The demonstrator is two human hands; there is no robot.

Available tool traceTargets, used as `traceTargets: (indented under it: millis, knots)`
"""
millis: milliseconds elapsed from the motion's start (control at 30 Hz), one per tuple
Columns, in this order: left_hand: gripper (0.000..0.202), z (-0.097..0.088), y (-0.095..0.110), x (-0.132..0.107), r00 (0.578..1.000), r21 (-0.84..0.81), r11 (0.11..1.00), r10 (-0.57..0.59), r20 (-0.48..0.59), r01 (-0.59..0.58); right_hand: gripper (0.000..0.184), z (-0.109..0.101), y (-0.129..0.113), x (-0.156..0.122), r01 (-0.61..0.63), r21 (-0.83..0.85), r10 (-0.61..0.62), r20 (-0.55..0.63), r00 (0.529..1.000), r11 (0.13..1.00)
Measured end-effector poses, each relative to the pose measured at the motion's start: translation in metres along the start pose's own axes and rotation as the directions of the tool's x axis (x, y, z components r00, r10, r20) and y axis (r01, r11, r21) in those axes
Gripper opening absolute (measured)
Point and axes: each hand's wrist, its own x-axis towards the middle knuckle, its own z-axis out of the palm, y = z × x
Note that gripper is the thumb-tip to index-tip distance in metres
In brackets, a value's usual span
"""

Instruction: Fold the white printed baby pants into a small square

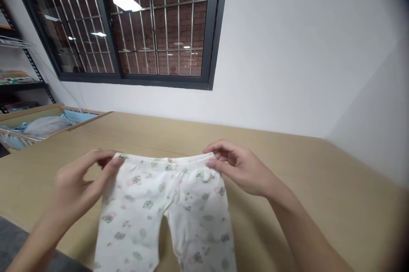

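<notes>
A small pair of white baby trousers (pixel 166 208) with a green and pink print lies spread on the cardboard-covered table (pixel 287 178), waistband away from me and legs hanging toward the near edge. My left hand (pixel 79 182) pinches the left corner of the waistband. My right hand (pixel 236 165) pinches the right corner, fingers curled on the cloth.
An open cardboard box (pixel 38 127) with folded light blue and grey cloth stands at the far left. Behind it is a dark metal shelf (pixel 19 76). A barred window (pixel 134 24) sits in the white wall beyond the table.
</notes>
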Motion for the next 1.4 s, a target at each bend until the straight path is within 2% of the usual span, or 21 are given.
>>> traceTargets:
  millis: [100, 167, 267, 367, 467, 567, 667, 867, 1100, 1200, 1267, 1333, 1400]
  knots:
    - [0.035, 0.046, 0.006, 0.011, 0.975, -0.168, 0.982, -0.043, 0.218, 0.081, 0.029, -0.009, 0.030, 0.006, -0.039, -0.082, 0.035, -0.052, 0.998, 0.996]
    - [0.038, 0.078, -0.002, 0.012, 0.926, -0.205, 0.967, -0.066, 0.372, 0.151, 0.029, -0.006, 0.059, 0.013, -0.068, -0.164, 0.057, -0.070, 0.996, 0.984]
    - [0.040, 0.126, -0.018, 0.006, 0.856, -0.178, 0.972, -0.042, 0.516, 0.154, 0.025, 0.009, 0.112, 0.023, -0.099, -0.296, 0.086, -0.055, 0.995, 0.950]
    - [0.037, 0.170, -0.032, -0.007, 0.840, -0.119, 0.986, -0.038, 0.541, 0.121, 0.022, 0.031, 0.164, 0.031, -0.117, -0.397, 0.117, -0.026, 0.993, 0.910]
    - [0.032, 0.207, -0.043, -0.020, 0.841, -0.018, 0.996, -0.067, 0.536, 0.090, 0.022, 0.052, 0.202, 0.038, -0.124, -0.467, 0.119, -0.040, 0.992, 0.875]
    - [0.030, 0.234, -0.050, -0.029, 0.846, 0.108, 0.991, -0.124, 0.519, 0.079, 0.022, 0.065, 0.224, 0.045, -0.148, -0.514, 0.122, -0.085, 0.989, 0.845]
    - [0.026, 0.254, -0.055, -0.031, 0.846, 0.204, 0.976, -0.171, 0.505, 0.075, 0.022, 0.072, 0.236, 0.052, -0.167, -0.572, 0.115, -0.126, 0.985, 0.803]
    - [0.030, 0.278, -0.061, -0.016, 0.838, 0.295, 0.953, -0.209, 0.504, 0.060, 0.024, 0.074, 0.257, 0.066, -0.196, -0.640, 0.117, -0.164, 0.980, 0.743]
    - [0.030, 0.290, -0.066, 0.000, 0.824, 0.267, 0.959, -0.229, 0.518, 0.099, 0.025, 0.071, 0.277, 0.083, -0.242, -0.616, 0.150, -0.197, 0.969, 0.749]
    - [0.029, 0.286, -0.059, 0.003, 0.838, 0.230, 0.963, -0.239, 0.491, 0.140, 0.025, 0.070, 0.281, 0.084, -0.267, -0.590, 0.164, -0.222, 0.961, 0.762]
    - [0.027, 0.278, -0.047, 0.005, 0.847, 0.201, 0.967, -0.238, 0.475, 0.159, 0.024, 0.069, 0.282, 0.084, -0.284, -0.568, 0.178, -0.236, 0.955, 0.772]
    - [0.024, 0.264, -0.026, 0.006, 0.848, 0.153, 0.976, -0.211, 0.487, 0.155, 0.023, 0.068, 0.282, 0.083, -0.302, -0.543, 0.193, -0.248, 0.949, 0.784]
    - [0.024, 0.243, 0.003, 0.004, 0.827, 0.076, 0.989, -0.146, 0.543, 0.125, 0.023, 0.067, 0.281, 0.083, -0.315, -0.515, 0.206, -0.258, 0.944, 0.797]
